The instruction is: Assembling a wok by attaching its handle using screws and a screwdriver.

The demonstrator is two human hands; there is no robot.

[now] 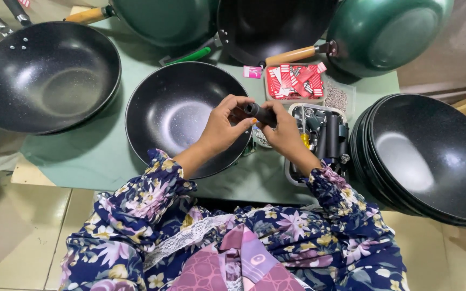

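Black handle point(260, 113) sits between both hands, raised above the near rim of the handleless black pan point(182, 116) on the green mat point(98, 153). Left hand point(223, 126) clenches around one end of the handle with fingers curled over it; right hand point(282, 132) pinches the other end between thumb and fingertips. Holding it at both ends keeps the part steady and level in front of the body, directly over the pan it appears to belong with.

A white tray point(319, 140) of black handles and small tools lies just beside the right hand, within easy reach. A clear box of red-and-white labels point(295, 81) stands behind it. A stack of black pans point(427, 156) rests at the right; a large black wok point(44, 75) at the left; green pans point(384, 32) at the back.
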